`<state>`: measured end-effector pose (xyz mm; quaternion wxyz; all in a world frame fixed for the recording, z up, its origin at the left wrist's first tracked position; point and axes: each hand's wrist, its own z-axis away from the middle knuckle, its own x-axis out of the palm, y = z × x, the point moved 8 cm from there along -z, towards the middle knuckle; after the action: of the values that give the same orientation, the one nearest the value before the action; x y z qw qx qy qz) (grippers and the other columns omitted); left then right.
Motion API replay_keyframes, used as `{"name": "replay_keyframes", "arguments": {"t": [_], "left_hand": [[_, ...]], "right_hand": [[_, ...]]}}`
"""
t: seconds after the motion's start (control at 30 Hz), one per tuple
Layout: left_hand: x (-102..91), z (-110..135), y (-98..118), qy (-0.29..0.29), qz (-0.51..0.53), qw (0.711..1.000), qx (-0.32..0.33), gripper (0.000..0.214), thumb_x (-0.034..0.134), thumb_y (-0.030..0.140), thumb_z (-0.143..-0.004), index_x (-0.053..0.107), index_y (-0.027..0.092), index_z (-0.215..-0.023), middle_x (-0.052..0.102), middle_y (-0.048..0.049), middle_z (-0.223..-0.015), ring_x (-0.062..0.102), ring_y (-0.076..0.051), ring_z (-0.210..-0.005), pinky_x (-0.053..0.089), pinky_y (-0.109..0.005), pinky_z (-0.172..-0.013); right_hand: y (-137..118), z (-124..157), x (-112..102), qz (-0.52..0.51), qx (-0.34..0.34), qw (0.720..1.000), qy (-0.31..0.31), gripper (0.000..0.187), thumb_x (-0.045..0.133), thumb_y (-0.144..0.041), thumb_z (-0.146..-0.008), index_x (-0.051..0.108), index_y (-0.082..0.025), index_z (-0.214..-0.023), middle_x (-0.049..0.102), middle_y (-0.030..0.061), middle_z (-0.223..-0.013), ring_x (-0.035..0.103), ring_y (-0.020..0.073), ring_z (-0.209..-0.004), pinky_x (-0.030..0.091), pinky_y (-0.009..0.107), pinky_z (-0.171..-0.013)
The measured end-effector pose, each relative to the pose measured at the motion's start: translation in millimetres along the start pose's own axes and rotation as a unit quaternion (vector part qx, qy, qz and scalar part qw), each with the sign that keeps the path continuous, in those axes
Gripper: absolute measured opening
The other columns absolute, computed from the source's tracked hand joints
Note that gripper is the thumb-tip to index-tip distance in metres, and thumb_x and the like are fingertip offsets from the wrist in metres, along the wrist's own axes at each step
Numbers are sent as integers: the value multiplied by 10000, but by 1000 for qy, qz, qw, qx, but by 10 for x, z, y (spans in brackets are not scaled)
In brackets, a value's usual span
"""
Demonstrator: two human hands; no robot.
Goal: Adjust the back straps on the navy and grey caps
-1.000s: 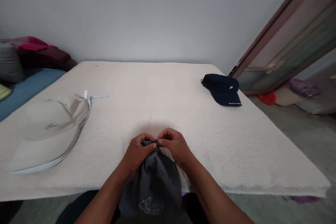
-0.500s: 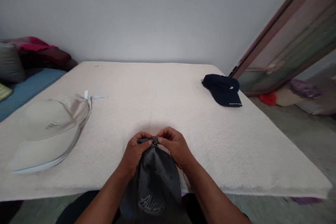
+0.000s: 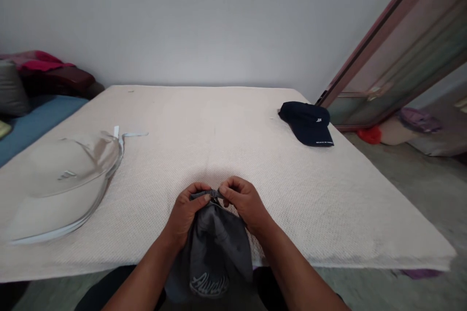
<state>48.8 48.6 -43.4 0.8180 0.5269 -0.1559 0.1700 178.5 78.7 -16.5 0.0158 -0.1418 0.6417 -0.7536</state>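
A dark grey cap (image 3: 217,243) with "Always" lettering hangs down over the near table edge. Its back strap (image 3: 213,194), with a small buckle, is stretched between my two hands. My left hand (image 3: 189,211) pinches the strap just left of the buckle, thumb on top. On the other side, my right hand (image 3: 243,201) grips the strap's right part between thumb and fingers. The cap's lower part drops out of the light below the table edge.
Several stacked beige caps (image 3: 65,180) lie at the left, a strap sticking out behind. A navy cap (image 3: 306,124) rests at the back right of the white-covered table (image 3: 175,121). Behind stands a wall (image 3: 182,24), with a door (image 3: 386,53) at right.
My right fingers have shifted slightly right along the strap, so more of the buckle shows between the hands. The view has turned slightly.
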Motion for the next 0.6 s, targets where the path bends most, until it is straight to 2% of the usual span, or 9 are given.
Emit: {"name": "replay_keyframes", "arguments": {"t": [0.27, 0.47, 0.6], "left_hand": [[24, 9, 35, -1, -97, 995, 38, 239, 743, 266, -683, 602, 198, -863, 651, 32, -720, 586, -96, -605, 456, -201, -579], [17, 30, 123, 14, -199, 976, 85, 192, 720, 282, -702, 636, 187, -846, 647, 11, -753, 578, -113, -671, 449, -213, -632], [-2, 32, 111, 21, -191, 978, 86, 187, 723, 275, -701, 639, 188, -844, 642, 15, -746, 573, -108, -668, 444, -210, -630]], "right_hand": [[4, 24, -21, 69, -4, 997, 43, 184, 619, -289, -722, 516, -182, -615, 515, -21, -534, 479, 119, -514, 364, 256, -507], [14, 36, -26, 90, -3, 995, 53, 176, 607, -272, -714, 509, -176, -603, 518, -17, -543, 483, 119, -526, 368, 253, -512], [8, 40, -13, 105, -3, 993, 51, 169, 606, -267, -716, 517, -169, -611, 518, -18, -547, 483, 118, -525, 371, 253, -514]]}}
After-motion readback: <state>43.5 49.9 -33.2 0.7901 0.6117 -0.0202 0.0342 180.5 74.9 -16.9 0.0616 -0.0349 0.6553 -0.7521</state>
